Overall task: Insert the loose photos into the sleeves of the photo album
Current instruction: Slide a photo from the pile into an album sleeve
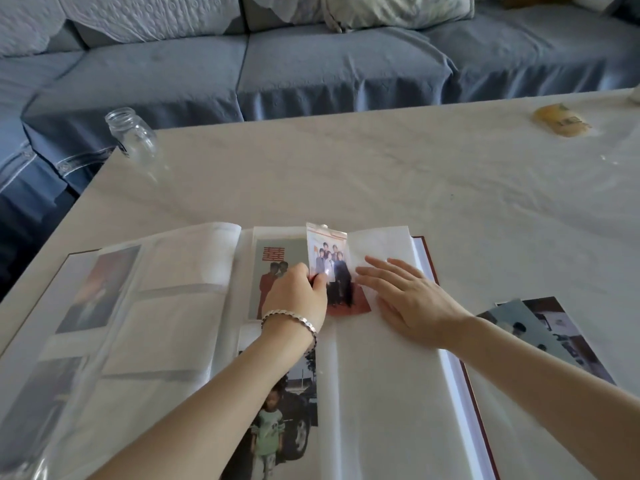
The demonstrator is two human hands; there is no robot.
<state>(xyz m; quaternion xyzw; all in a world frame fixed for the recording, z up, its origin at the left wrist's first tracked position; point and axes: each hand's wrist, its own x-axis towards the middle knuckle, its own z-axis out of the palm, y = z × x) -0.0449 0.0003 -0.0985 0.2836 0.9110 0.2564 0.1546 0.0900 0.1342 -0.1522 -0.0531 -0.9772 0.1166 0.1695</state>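
Left hand point(298, 294) is pinching the photo point(329, 265) lengthwise up the album point(381, 393) page; right hand point(410, 303) is lying flat beside it.

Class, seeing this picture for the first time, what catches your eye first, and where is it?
An open photo album fills the near table; at its middle the left hand pinches a group photo tilted up from the page. The right hand lies flat on the white right page. Loose photos lie on the table right of the album, and a glass jar stands near the far left corner.
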